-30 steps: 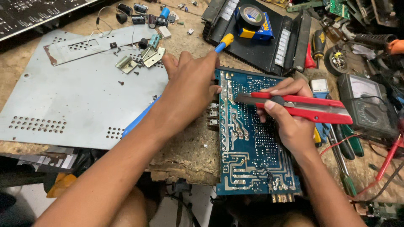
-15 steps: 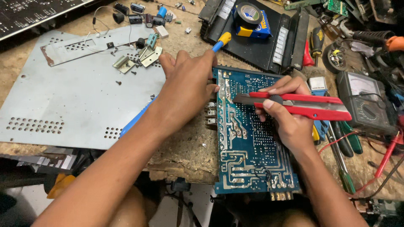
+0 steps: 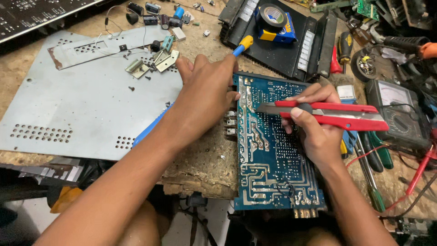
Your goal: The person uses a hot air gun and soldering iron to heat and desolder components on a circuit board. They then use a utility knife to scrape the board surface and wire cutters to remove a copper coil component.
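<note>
Left hand (image 3: 207, 93) presses flat on circuit board's (image 3: 273, 150) left edge. Right hand (image 3: 318, 132) clamped on red knife (image 3: 332, 114), blade on board centre. Tools crowd 3 o'clock; metal plate (image 3: 86, 105) at 9; board overhangs surface (image 3: 200, 159) front edge.

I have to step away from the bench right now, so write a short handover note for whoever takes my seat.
Left hand: pressed flat on the left edge of the blue circuit board, steadying it, solder side up, on the worn wooden bench.
Right hand: grips the red utility knife, blade tip on the board's upper traces.
Grey metal cover lies left, removed, with loose screws and brackets.
Done: cover off. Whether any trace is cut cannot be told.
</note>
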